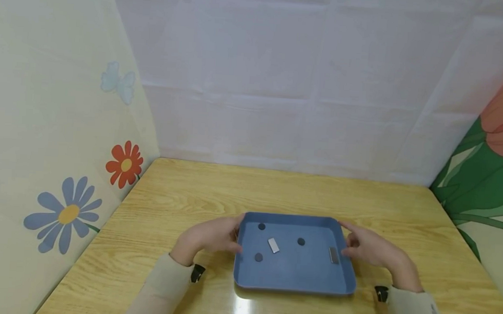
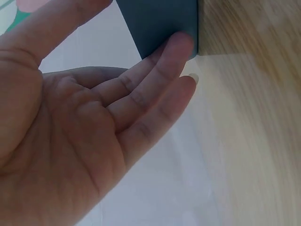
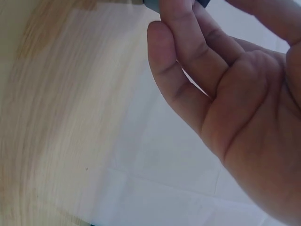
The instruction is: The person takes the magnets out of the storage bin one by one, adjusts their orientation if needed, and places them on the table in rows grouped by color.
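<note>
A shallow blue tray point(image 1: 287, 277) sits low over the wooden table, between my two hands. My left hand point(image 1: 216, 234) grips its left side, the thumb lapping over the rim. In the left wrist view, slightly bent fingers point(image 2: 141, 92) meet the outer wall of the tray point(image 2: 160, 26) near a corner. My right hand point(image 1: 371, 246) grips the opposite side, thumb over the rim and index finger at the far corner. Inside lie three dark round discs point(image 1: 301, 241), a pale rectangular block point(image 1: 274, 245) and a grey rectangular block point(image 1: 334, 255) by the right wall.
The wooden table point(image 1: 189, 187) runs back to a white sheet point(image 1: 282, 82). A flower-printed panel point(image 1: 62, 140) stands along the left, and another printed panel point(image 1: 491, 191) along the right. Dark wrist straps point(image 1: 198, 273) show at both cuffs.
</note>
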`<move>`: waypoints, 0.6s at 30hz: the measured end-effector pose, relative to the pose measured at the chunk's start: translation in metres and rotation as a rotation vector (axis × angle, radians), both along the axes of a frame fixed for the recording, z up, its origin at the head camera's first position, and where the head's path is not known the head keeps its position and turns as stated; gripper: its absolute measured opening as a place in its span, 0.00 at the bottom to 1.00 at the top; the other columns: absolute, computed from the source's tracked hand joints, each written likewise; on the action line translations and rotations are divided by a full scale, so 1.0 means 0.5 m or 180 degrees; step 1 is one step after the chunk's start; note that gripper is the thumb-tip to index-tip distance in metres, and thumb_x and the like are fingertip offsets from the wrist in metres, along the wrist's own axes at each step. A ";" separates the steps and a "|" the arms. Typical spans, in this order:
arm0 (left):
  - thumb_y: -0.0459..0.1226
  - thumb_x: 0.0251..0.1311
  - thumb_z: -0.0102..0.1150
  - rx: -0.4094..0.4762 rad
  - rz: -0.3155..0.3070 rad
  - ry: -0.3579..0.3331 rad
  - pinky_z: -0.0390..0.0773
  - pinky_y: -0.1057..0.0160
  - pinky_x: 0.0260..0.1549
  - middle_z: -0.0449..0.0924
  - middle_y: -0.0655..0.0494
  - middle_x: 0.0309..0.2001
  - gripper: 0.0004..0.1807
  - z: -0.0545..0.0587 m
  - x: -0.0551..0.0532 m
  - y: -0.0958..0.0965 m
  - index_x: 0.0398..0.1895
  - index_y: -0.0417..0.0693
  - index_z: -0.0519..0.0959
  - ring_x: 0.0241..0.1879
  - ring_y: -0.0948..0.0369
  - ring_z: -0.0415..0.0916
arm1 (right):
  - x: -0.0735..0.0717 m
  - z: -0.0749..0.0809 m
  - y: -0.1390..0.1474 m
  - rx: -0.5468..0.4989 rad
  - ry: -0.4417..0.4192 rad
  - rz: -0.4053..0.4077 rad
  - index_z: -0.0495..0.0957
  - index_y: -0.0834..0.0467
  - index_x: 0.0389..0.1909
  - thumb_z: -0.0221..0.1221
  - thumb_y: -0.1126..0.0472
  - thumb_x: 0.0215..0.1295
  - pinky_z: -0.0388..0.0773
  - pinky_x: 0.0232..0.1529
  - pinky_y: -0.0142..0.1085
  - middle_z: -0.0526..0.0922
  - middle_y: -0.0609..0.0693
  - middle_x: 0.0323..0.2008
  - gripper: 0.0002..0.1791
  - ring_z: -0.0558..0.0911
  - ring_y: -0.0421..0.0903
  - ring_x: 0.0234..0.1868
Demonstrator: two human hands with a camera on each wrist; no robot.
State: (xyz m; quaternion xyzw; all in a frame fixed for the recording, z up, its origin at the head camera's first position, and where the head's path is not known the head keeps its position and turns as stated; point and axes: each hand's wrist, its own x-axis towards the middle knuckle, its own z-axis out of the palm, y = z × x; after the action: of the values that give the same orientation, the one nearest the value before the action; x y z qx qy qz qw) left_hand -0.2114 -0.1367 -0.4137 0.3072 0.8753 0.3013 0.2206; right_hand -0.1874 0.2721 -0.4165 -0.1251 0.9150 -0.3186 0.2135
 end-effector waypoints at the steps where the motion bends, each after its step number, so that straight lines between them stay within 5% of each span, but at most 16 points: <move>1: 0.34 0.62 0.71 0.0007 0.0012 0.0026 0.84 0.61 0.47 0.84 0.47 0.50 0.40 -0.001 -0.001 -0.001 0.75 0.40 0.62 0.46 0.57 0.81 | -0.001 -0.002 0.000 0.0021 0.0050 0.0012 0.51 0.65 0.81 0.65 0.65 0.68 0.75 0.35 0.35 0.82 0.50 0.34 0.46 0.76 0.45 0.35; 18: 0.35 0.69 0.64 -0.0085 0.0417 0.0231 0.85 0.59 0.53 0.84 0.46 0.53 0.47 -0.012 -0.014 -0.002 0.82 0.33 0.47 0.51 0.57 0.82 | -0.018 -0.022 -0.005 0.0159 0.0624 -0.0044 0.60 0.72 0.75 0.60 0.63 0.73 0.76 0.35 0.34 0.84 0.52 0.39 0.35 0.78 0.42 0.36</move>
State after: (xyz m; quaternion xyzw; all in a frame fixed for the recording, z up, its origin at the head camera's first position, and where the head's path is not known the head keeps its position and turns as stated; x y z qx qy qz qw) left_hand -0.2184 -0.1379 -0.4199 0.2571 0.9049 0.2921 0.1726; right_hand -0.1962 0.2698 -0.4276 -0.1440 0.9400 -0.2834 0.1238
